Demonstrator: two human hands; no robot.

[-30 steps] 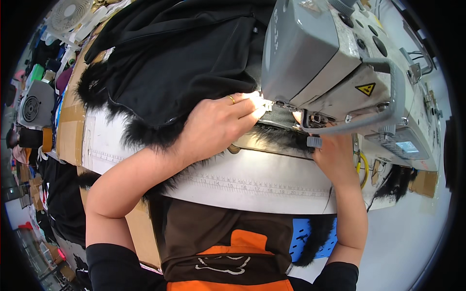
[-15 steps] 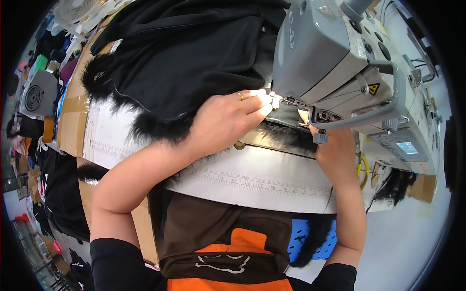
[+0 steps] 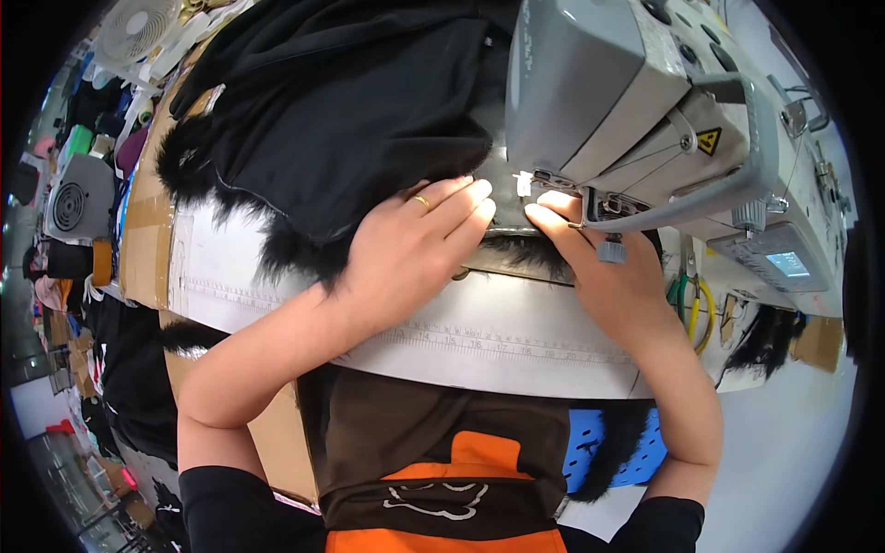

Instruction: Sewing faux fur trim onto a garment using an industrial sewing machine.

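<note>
A black garment [image 3: 350,138] with fluffy fur trim [image 3: 300,251] is spread across the bed of a grey sewing machine [image 3: 576,83]. My left hand [image 3: 415,238], with a gold ring, is closed on the cloth left of the lit presser foot [image 3: 524,183]; its thumb is hidden. From the right, my right hand [image 3: 613,276] reaches under the machine head. Its fingertips hold the cloth edge just in front of the foot, with the other fingers partly hidden. Dark fur shows between both hands along the near edge.
A printed ruler [image 3: 479,345] runs along the white table's front. Green-and-yellow scissors [image 3: 699,309] lie at right beside the machine's lit screen [image 3: 786,262]. Below the table hang a blue perforated panel [image 3: 583,452] and a fur strip [image 3: 616,452]. A fan [image 3: 138,29] stands far left.
My left hand has drawn back slightly from the presser foot, leftward and nearer. My right fingers have moved left, closer in front of the foot. The view has shifted a little.
</note>
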